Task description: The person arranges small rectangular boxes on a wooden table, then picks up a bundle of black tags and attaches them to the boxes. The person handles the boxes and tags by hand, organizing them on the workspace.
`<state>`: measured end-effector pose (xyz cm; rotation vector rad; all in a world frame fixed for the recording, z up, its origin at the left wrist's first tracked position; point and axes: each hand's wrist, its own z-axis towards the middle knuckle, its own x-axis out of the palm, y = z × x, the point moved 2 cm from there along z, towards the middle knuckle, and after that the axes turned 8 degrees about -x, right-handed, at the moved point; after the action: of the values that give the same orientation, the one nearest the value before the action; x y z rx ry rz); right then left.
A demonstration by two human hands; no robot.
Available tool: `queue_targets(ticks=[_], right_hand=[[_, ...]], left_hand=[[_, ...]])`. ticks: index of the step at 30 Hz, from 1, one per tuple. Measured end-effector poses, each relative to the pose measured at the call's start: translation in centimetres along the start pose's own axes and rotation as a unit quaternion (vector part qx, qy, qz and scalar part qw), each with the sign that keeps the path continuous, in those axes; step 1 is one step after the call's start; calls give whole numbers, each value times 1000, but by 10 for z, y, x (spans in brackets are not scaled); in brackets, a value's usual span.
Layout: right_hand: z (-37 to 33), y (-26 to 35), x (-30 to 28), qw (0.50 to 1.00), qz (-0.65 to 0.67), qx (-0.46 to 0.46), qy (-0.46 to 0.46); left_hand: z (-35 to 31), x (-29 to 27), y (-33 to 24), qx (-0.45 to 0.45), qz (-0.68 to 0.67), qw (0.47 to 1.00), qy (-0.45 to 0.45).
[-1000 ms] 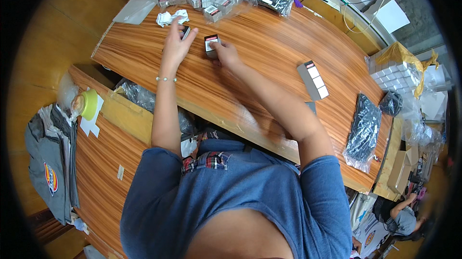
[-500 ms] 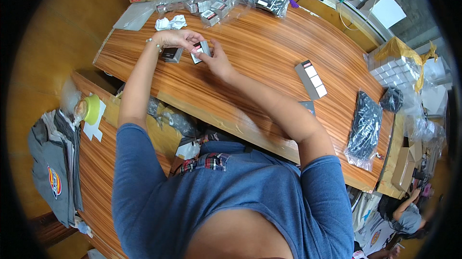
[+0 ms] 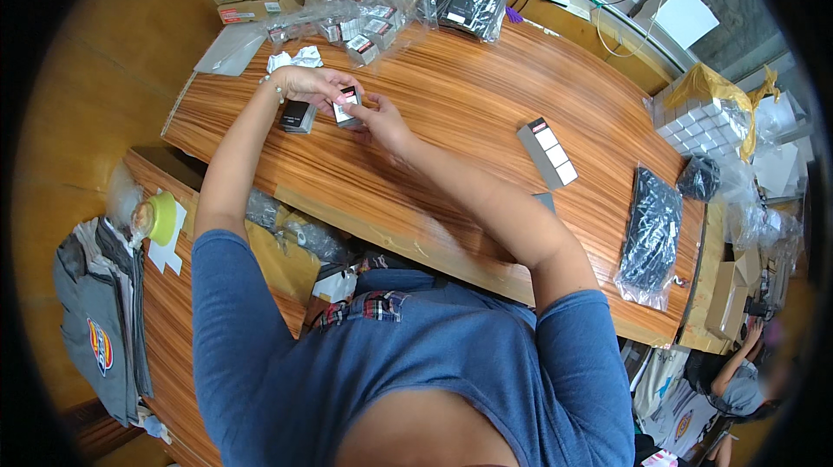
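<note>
1. Wood-grain tabletop [image 3: 451, 103]: a broad work surface with a curved far edge as seen through the fisheye lens; a co-worker [image 3: 742, 378] sits at the lower right.
2. Left hand [image 3: 314, 85]: its fingers and thumb grasp the far, left side of a small label stack [image 3: 346, 118]; a beaded bracelet [image 3: 282, 92] circles the wrist.
3. Right hand [image 3: 386, 127]: it grips the same stack from the right, thumb on the white-and-black face. The stack lies between both hands, over the table's left half; whether it touches the wood cannot be told.
4. Black-topped stack [image 3: 297, 115]: on the table, just left of the held one.
5. Grey block with white panels [image 3: 548, 155]: well apart, to the right.
6. Crumpled white paper [image 3: 296, 58]: just beyond the left hand; past it, a clear plastic bag [image 3: 364, 25] containing similar stacks.
</note>
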<state>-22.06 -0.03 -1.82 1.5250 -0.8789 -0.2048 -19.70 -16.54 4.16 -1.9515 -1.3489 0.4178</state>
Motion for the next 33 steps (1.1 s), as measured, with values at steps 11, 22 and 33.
queue_targets(ticks=[11,22,33], right_hand=[[-97,90,-64,968,-229,1,105],[-240,144,-194,977,-21,-152,-151],[-270,108,-244,895,-345,-94,-265]], left_hand=[[21,-30,-2,-122,247,957,-92],[3,-27,-20,-5,359,916,-177],[35,156,-80,277,546,750,-249]])
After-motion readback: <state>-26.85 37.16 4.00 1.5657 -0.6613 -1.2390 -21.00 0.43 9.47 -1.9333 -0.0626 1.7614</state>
